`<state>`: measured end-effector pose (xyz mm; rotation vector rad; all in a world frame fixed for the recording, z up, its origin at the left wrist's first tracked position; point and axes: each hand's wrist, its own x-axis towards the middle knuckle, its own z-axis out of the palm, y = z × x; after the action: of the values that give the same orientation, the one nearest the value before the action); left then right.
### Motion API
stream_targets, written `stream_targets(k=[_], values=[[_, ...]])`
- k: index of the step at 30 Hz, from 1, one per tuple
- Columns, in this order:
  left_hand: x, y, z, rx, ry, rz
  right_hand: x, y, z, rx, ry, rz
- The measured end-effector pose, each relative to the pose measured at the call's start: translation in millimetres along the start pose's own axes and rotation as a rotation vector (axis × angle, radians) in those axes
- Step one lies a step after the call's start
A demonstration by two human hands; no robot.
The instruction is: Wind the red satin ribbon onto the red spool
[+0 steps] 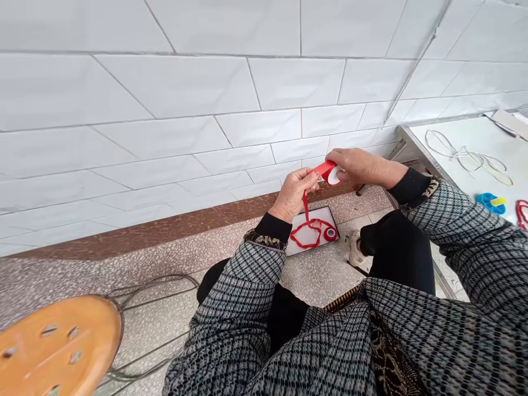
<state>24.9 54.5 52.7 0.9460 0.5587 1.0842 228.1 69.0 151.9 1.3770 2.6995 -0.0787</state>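
My right hand (353,166) is closed around a roll of red tape (331,174) with a pale round side facing me. A short, taut red strip runs from the roll to my left hand (293,191), whose fingers pinch it. From under my left hand a narrow red strand (306,209) hangs down, and I cannot tell whether it is tape alone or a wrapped cord. Its lower part lies in a loose loop in a shallow white tray (297,219) on the floor. Inside that tray, at the right, rests a second red roll (330,234).
A white table (457,159) at the right bears thin pale wires (474,157), a blue round item (489,202) with a yellow piece, and a red coil (522,213). An orange stool (61,341) with wire legs stands at lower left. The tiled wall (198,88) rises ahead.
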Motion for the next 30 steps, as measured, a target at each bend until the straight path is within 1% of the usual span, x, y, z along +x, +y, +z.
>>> stream_targets(k=[3, 6, 10, 12, 14, 18, 22, 26, 30], values=[[-7.7, 0.1, -5.3, -0.030, 0.030, 0.005, 3.0, 5.8, 27.0, 0.116, 0.067, -0.014], [-14.8, -0.4, -10.7, -0.030, 0.044, -0.006, 5.8, 8.5, 49.8, 0.256, 0.118, 0.038], [-19.5, -2.0, -15.2, 0.062, 0.059, -0.061, 8.1, 9.8, 68.4, 0.383, 0.089, 0.116], [-19.0, -3.6, -16.3, 0.144, 0.082, -0.067, 8.5, 10.8, 74.3, 0.398, 0.062, 0.145], [-16.9, -5.8, -16.7, 0.199, 0.138, -0.052, 8.1, 11.6, 79.0, 0.387, 0.041, 0.155], [-11.3, -9.2, -13.9, 0.195, 0.252, -0.024, 5.6, 8.9, 86.4, 0.340, -0.041, 0.151], [-10.3, -9.0, -6.6, 0.124, 0.234, 0.004, 3.2, 1.1, 91.2, 0.302, -0.138, 0.174], [-12.3, -8.1, -2.3, 0.014, 0.190, -0.031, 1.5, -4.9, 93.7, 0.306, -0.198, 0.182], [-13.1, -6.1, -5.7, -0.067, 0.229, -0.043, 0.5, -5.1, 96.7, 0.374, -0.236, 0.165]])
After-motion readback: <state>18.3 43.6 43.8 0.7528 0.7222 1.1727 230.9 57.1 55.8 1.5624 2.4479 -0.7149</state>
